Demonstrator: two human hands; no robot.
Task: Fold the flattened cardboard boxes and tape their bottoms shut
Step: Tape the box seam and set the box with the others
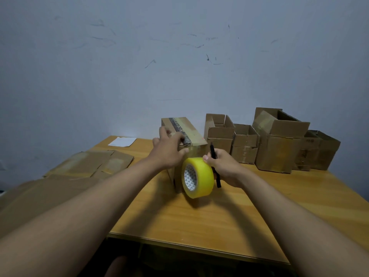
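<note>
My left hand [169, 148] presses flat on the box [184, 136], its long axis running near to far, while my right hand [223, 166] grips a black cutter [214, 164] beside the tape roll [197, 177] hanging just nearer.

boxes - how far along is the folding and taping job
Done: several folded boxes stand at the table's back right. In hand: the left hand presses on the box being taped, while the right hand holds the yellow tape roll and a black cutter. Left: flattened cardboard still lies at the left.
</note>
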